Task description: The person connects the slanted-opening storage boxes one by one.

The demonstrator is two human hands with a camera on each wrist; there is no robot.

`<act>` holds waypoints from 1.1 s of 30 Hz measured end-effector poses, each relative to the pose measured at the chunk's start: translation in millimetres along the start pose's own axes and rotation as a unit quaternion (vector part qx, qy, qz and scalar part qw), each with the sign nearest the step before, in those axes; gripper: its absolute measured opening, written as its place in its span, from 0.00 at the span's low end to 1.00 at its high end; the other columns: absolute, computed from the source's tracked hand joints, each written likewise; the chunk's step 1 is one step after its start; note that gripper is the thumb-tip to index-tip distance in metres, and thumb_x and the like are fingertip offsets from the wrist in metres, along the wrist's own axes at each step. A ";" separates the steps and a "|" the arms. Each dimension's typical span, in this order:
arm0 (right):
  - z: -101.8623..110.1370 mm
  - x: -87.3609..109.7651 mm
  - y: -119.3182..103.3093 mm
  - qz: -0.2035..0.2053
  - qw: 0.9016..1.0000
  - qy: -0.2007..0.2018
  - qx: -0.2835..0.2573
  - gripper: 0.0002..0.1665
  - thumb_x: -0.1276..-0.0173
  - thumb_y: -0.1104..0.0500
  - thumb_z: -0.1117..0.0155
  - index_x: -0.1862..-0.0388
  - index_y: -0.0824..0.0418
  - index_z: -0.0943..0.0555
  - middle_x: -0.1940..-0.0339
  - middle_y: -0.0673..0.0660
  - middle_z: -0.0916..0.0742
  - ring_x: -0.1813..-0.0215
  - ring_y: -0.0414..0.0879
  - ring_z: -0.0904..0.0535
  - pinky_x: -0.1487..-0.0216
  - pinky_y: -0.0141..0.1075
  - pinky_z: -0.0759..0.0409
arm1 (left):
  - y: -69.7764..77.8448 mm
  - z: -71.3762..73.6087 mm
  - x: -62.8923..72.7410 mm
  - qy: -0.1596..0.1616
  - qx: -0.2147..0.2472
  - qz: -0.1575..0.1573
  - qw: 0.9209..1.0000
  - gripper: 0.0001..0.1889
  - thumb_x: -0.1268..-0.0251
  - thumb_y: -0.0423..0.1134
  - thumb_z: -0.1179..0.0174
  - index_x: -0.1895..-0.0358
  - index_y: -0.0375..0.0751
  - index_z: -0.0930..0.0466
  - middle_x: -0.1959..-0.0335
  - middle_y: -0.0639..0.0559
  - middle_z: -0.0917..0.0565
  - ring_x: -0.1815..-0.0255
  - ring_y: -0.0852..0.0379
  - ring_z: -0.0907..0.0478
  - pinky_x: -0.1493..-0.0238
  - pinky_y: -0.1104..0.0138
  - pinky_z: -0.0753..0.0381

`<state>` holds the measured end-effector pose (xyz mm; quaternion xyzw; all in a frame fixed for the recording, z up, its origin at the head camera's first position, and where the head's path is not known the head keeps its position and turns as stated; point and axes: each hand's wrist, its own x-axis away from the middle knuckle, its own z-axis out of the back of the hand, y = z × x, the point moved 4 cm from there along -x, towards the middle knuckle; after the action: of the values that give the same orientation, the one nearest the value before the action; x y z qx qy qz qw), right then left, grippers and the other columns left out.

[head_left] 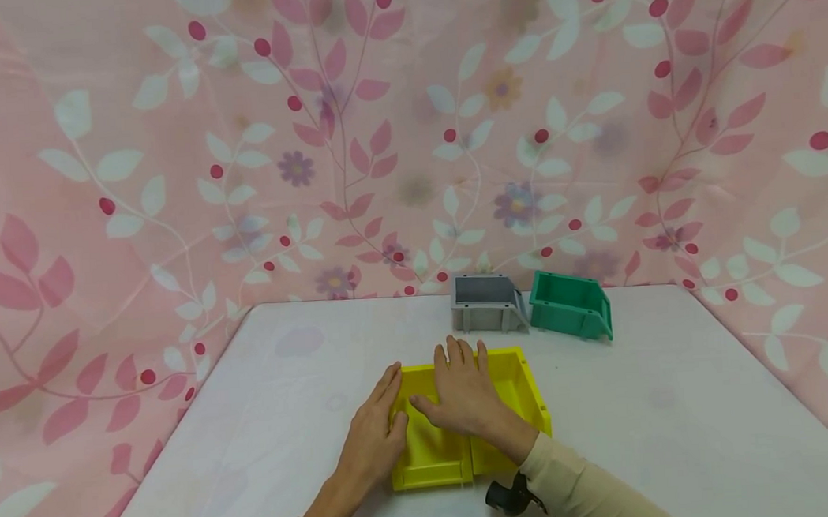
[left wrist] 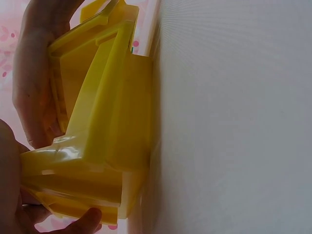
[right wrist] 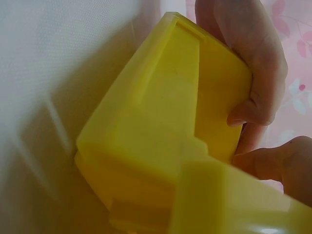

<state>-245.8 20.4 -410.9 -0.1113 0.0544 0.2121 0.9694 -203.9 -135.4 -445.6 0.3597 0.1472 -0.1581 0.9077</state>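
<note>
Two yellow storage bins stand side by side near the table's front, the left bin (head_left: 433, 447) against the right bin (head_left: 532, 393). My left hand (head_left: 371, 439) grips the left bin's outer side wall, its thumb over the rim and its fingers along the outside. In the left wrist view, a fingertip (left wrist: 90, 219) shows low on that wall. My right hand (head_left: 468, 393) lies across the tops of both bins where they meet. Its fingers are spread toward the far rim and its thumb points left over the left bin. Part of the seam is hidden beneath it.
At the table's back edge stand a grey bin (head_left: 488, 305) and a green bin (head_left: 569, 304), close together. A white cloth covers the table (head_left: 254, 434). Behind it hangs a pink floral curtain (head_left: 406, 132). A black wrist camera (head_left: 510, 496) sits under my right wrist.
</note>
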 end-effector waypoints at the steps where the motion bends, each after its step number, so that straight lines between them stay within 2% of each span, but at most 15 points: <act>1: -0.4 0.0 0.0 0.000 1.000 0.001 -0.001 0.54 0.28 0.32 0.40 0.23 0.74 0.34 0.22 0.73 0.34 0.22 0.68 0.41 0.24 0.69 0.55 | 0.1 0.0 0.1 0.000 0.001 0.000 1.000 0.32 0.29 0.31 0.47 0.22 0.31 0.36 0.18 0.51 0.39 0.21 0.51 0.40 0.26 0.51 0.37; 21: -10.8 2.1 1.1 -0.007 1.000 -0.012 -0.013 0.54 0.30 0.32 0.40 0.21 0.70 0.36 0.21 0.72 0.36 0.21 0.68 0.43 0.23 0.69 0.57 | -1.8 -1.4 3.0 -0.001 0.002 0.000 1.000 0.32 0.28 0.31 0.46 0.22 0.31 0.37 0.18 0.51 0.40 0.21 0.50 0.40 0.26 0.51 0.36; 33: -15.7 3.7 4.6 0.009 0.998 0.018 -0.064 0.52 0.30 0.39 0.39 0.19 0.71 0.40 0.19 0.73 0.39 0.21 0.70 0.45 0.24 0.69 0.62 | -0.3 -0.5 0.6 0.000 0.001 -0.005 1.000 0.32 0.28 0.30 0.46 0.21 0.31 0.38 0.18 0.50 0.41 0.21 0.49 0.41 0.26 0.50 0.37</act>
<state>-245.3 22.2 -427.6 -0.1762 0.0597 0.2220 0.9571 -203.6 -135.4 -446.3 0.3597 0.1487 -0.1623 0.9067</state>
